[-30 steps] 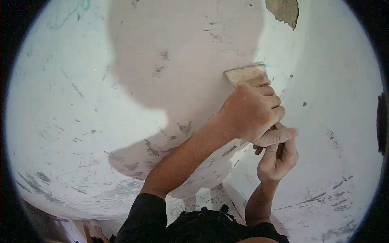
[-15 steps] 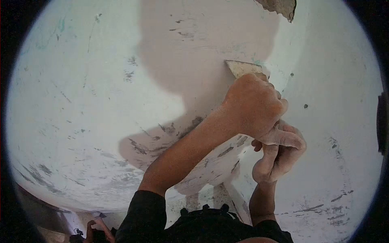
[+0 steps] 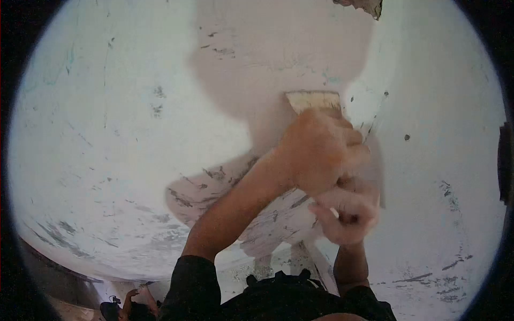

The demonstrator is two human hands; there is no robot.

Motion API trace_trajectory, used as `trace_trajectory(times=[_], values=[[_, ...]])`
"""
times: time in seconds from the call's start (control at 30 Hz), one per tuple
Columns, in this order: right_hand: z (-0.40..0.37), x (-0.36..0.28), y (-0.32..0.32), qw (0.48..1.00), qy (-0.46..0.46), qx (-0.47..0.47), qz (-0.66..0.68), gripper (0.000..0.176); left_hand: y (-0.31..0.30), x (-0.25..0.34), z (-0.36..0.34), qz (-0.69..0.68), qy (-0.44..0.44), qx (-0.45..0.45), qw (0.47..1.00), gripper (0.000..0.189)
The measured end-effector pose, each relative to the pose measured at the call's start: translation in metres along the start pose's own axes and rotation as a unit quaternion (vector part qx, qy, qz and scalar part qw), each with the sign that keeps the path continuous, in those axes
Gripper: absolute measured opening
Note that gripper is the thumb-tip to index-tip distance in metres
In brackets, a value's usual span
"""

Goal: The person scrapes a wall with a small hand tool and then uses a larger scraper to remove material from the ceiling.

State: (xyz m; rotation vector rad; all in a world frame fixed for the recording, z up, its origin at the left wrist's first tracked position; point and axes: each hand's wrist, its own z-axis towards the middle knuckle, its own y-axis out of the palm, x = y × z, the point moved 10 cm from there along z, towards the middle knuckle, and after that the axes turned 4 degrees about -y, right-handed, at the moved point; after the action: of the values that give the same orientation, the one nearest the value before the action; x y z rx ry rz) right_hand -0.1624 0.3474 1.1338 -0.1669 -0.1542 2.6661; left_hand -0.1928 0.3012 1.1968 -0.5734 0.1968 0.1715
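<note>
My left hand [image 3: 318, 150] is wrapped round a putty knife [image 3: 316, 100], with the wide, plaster-smeared blade pointing up and its edge at the pale wall [image 3: 134, 134]. The fist hides the knife's handle. Just below and touching or overlapping the left fist, my right hand [image 3: 350, 211] is curled, dusty white and somewhat blurred. Whether its fingers hold the end of the handle cannot be made out. Grey scuffs and scrape marks cover the wall around both hands.
A broken patch of bare plaster [image 3: 367, 6] shows at the top. Small dark holes [image 3: 407, 137] dot the wall at right. At the lower left, another person's arm [image 3: 128, 304] is visible. My shadow falls across the wall.
The putty knife and both hands have moved a little down and left along the wall. The blade has turned more level. The view has shifted slightly.
</note>
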Motion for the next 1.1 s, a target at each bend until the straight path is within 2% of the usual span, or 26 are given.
trace_trajectory(times=[0.07,0.1,0.13,0.2,0.23,0.27,0.3,0.33,0.37,0.4,0.47,0.5,0.53,0.6,0.63,0.67,0.73,0.77,0.8,0.83,0.87,0.93,1.0,1.03,1.07,1.1], values=[[0.001,-0.002,0.001,0.997,0.044,0.002,0.056,0.033,0.001,-0.003,0.001,0.006,0.006,0.006,1.0,0.061],[-0.005,0.025,0.018,0.977,0.162,-0.092,0.102,0.022,0.001,-0.013,0.003,0.011,-0.007,0.0,1.0,0.056],[-0.005,0.023,0.016,0.977,0.165,-0.091,0.098,0.022,0.0,-0.019,0.006,0.016,-0.018,-0.006,1.0,0.052],[0.011,0.001,0.008,0.994,0.055,-0.097,0.019,0.03,-0.003,-0.008,0.015,0.011,0.011,0.008,1.0,0.048],[0.017,-0.008,0.007,0.995,-0.006,-0.093,-0.018,0.034,-0.002,0.002,0.015,0.03,0.012,0.01,0.999,0.054],[0.002,-0.007,0.008,0.996,-0.001,-0.093,-0.015,0.034,0.0,0.007,0.011,0.042,-0.002,0.004,0.999,0.06],[-0.02,0.006,-0.001,0.998,0.048,-0.027,-0.035,0.039,0.002,0.0,0.011,0.044,0.0,0.002,0.999,0.06],[-0.035,0.018,-0.012,0.993,0.096,0.037,-0.055,0.044,0.009,-0.019,0.011,0.04,-0.033,-0.03,0.998,0.047],[-0.01,0.024,0.007,0.987,0.118,0.035,0.099,0.039,0.016,-0.029,0.007,0.03,-0.076,-0.065,0.995,0.036],[-0.011,0.018,0.005,0.986,0.128,0.031,0.101,0.039,0.017,-0.025,0.005,0.025,-0.086,-0.068,0.994,0.036],[0.002,0.003,-0.005,0.996,0.068,0.048,-0.013,0.025,0.011,-0.01,0.016,0.027,-0.046,-0.073,0.996,0.031],[0.01,-0.002,-0.001,0.992,0.067,0.022,0.106,0.019,0.007,-0.001,0.012,0.026,-0.027,-0.013,0.999,0.033],[0.006,0.001,0.002,0.992,0.063,0.027,0.105,0.019,0.01,-0.007,0.008,0.027,-0.021,-0.015,0.999,0.033],[-0.006,0.031,0.004,0.972,0.146,0.086,0.161,0.016,0.019,-0.033,0.006,0.089,-0.073,-0.066,0.991,0.032],[-0.007,0.052,0.01,0.963,0.206,0.09,0.145,0.018,0.018,-0.028,0.003,0.079,-0.089,-0.067,0.991,0.032],[-0.006,0.043,0.006,0.964,0.208,0.085,0.142,0.018,0.01,-0.018,0.015,0.057,-0.078,-0.07,0.993,0.031],[0.013,0.004,-0.017,0.992,0.07,0.1,0.004,0.021,0.005,-0.006,0.032,0.052,-0.03,-0.057,0.997,0.031],[0.006,-0.002,-0.019,0.993,0.061,0.103,-0.004,0.021,0.008,0.008,0.024,0.016,-0.06,-0.042,0.997,0.031],[-0.005,0.014,-0.017,0.983,0.135,0.117,0.044,0.026,0.007,0.008,0.022,-0.013,-0.084,-0.025,0.996,0.032],[-0.013,0.03,-0.012,0.965,0.212,0.124,0.096,0.031,0.012,0.002,0.023,0.011,-0.051,-0.038,0.998,0.044],[-0.025,0.044,-0.006,0.934,0.3,0.124,0.149,0.036,0.015,-0.004,0.022,0.013,-0.053,-0.035,0.998,0.044],[-0.026,0.041,-0.005,0.937,0.292,0.097,0.169,0.038,0.018,-0.015,0.022,-0.01,-0.077,-0.045,0.996,0.032],[-0.025,0.023,-0.031,0.969,0.183,0.164,0.017,0.034,0.022,-0.001,0.023,0.037,-0.067,-0.034,0.997,0.034],[0.001,0.006,-0.027,0.973,0.14,0.146,0.113,0.031,0.018,0.007,0.023,0.027,-0.063,-0.01,0.998,0.035],[0.009,0.011,-0.025,0.974,0.126,0.151,0.117,0.031,0.012,0.01,0.027,0.023,-0.049,0.017,0.998,0.036],[-0.005,0.027,-0.023,0.954,0.205,0.164,0.144,0.031,0.014,0.008,0.023,0.026,-0.048,0.019,0.998,0.036]])
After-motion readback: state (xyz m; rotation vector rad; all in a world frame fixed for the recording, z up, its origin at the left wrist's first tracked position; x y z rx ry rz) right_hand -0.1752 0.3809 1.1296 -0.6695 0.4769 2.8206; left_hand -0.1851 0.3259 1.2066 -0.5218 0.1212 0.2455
